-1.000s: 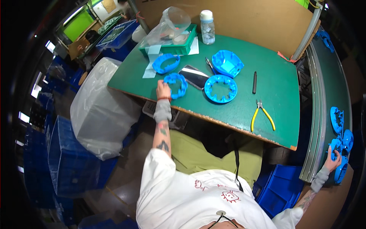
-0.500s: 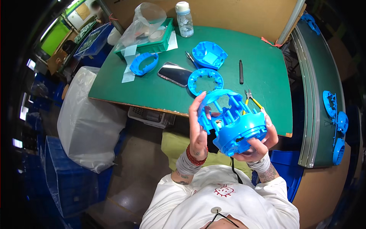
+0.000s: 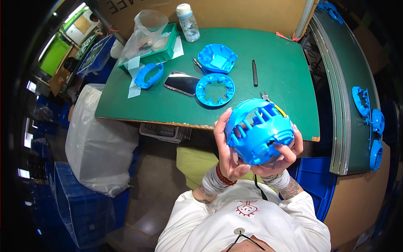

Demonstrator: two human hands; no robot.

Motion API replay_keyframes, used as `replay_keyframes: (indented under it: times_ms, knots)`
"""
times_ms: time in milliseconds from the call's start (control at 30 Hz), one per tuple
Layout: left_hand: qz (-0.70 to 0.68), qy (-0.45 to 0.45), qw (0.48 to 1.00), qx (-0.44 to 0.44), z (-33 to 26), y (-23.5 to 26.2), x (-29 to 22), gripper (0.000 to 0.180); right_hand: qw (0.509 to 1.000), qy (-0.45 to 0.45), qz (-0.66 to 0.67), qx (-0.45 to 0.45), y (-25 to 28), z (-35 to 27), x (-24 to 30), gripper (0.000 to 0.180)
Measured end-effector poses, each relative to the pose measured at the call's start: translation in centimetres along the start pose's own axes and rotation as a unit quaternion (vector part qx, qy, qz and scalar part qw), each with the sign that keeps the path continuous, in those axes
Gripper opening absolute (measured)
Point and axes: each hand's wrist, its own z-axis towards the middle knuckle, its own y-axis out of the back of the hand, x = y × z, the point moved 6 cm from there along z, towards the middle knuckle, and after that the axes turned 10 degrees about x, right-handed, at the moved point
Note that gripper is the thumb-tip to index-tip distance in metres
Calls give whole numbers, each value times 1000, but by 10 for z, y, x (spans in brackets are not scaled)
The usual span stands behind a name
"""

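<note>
Both hands hold blue plastic housing parts in front of me, over the near table edge. My left hand (image 3: pixel 227 157) grips a curved, band-like blue part (image 3: pixel 236 117) from the left, with its fingers along the outer side. From the right, my right hand (image 3: pixel 287 155) is wrapped round a rounded blue shell (image 3: pixel 262 140), its fingers bent over the front near a small dark opening. The two parts lie against each other, with posts and gaps showing between them. Whether they are joined I cannot tell. Just behind them lie yellow-handled cutting pliers (image 3: pixel 277 109), partly hidden.
On the green table (image 3: pixel 168 111) lie a blue ring (image 3: pixel 201 98), a blue cup-shaped shell (image 3: pixel 226 63), a blue band (image 3: pixel 142 82), a phone (image 3: pixel 180 82) and a black pen (image 3: pixel 255 73). A green tray (image 3: pixel 168 52) and bottle (image 3: pixel 189 25) stand behind. A conveyor (image 3: pixel 348 84) carries blue parts at right.
The band-like part and the rounded shell have come closer together, and the gap between them has narrowed. My left hand has turned and moved in underneath. The view has shifted slightly.
</note>
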Motion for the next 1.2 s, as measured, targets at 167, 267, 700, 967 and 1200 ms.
replay_keyframes:
  times_ms: [167, 267, 700, 967, 1200]
  knots:
    - [-82, 2, 997, -3, 5, -13, 5, 116, 996, 10, 88, -22, 6, -7, -12, 75]
    - [20, -49, 998, 46, 4, -22, 4, 102, 992, -8, 119, -49, 6, -1, -19, 73]
    - [26, 178, 971, 160, 41, -19, 36, 84, 860, -292, 418, 9, -5, -4, -104, 58]
    - [143, 73, 987, -10, 178, 193, 84, 21, 922, -319, 209, 70, 98, -24, -126, 66]
    - [105, 360, 874, -309, 213, 370, 212, 93, 857, -345, -287, -251, 367, -104, -139, 45]
